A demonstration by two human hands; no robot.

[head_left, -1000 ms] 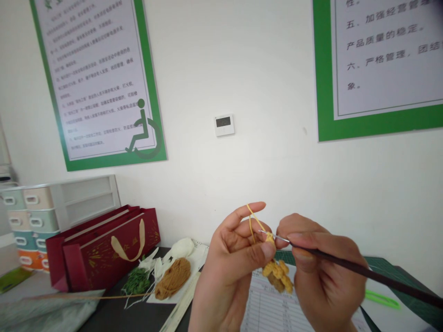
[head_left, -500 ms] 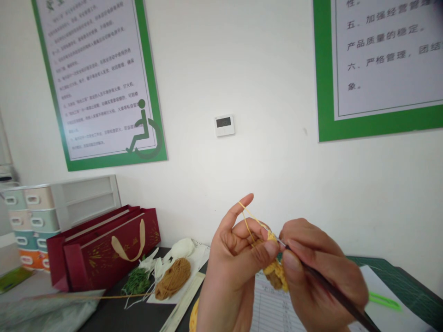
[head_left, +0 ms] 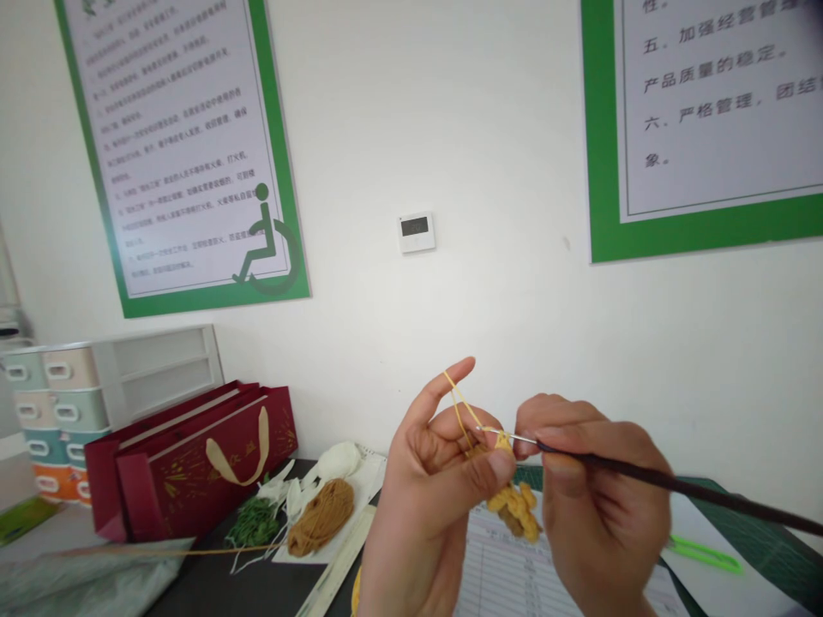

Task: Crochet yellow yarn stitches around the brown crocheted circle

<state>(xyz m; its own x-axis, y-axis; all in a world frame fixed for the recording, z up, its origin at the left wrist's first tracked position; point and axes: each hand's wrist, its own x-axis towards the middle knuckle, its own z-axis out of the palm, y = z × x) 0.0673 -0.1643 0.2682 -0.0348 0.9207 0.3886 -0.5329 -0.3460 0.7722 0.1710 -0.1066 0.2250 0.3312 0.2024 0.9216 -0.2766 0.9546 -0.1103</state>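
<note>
Posters (green-framed), gift bag, crochet hook

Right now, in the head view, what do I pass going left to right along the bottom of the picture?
Plastic drawer unit, dark red gift bag, green leafy bundle, tan yarn ball, left hand, yellow crocheted piece, right hand, green plastic tool.

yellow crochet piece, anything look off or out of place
Nothing stands out on the yellow crochet piece: the yarn runs from the left hand to the hook in the right hand. Only oddity: a wheelchair symbol overlaps the wall poster's text.
</note>
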